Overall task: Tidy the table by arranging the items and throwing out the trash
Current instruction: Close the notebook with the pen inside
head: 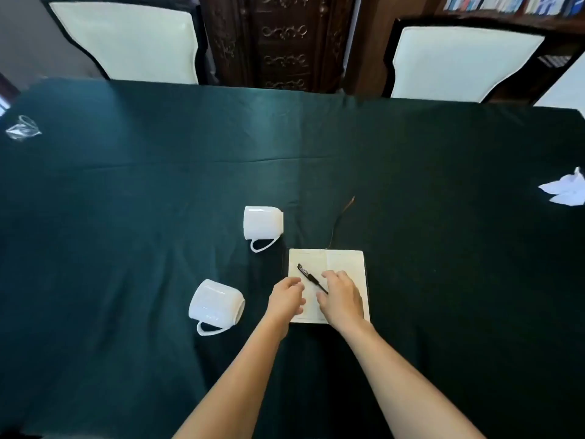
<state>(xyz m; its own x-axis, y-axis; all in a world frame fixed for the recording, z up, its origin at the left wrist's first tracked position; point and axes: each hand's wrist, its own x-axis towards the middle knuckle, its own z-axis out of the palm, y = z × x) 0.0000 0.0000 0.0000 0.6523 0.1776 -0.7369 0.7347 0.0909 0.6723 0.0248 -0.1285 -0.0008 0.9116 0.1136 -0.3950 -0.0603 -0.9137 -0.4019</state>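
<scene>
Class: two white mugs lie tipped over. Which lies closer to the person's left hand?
The nearer mug, left of the left hand; the other mug lies farther up the table.

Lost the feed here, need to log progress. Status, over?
Both hands over the open notebook: left hand and right hand open, flanking the pen. Two mugs on their sides. Crumpled paper far right, plastic wrapper far left, untouched.

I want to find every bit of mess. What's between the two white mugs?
Nothing: the head view shows only bare green tablecloth between the far mug and the near mug.
</scene>
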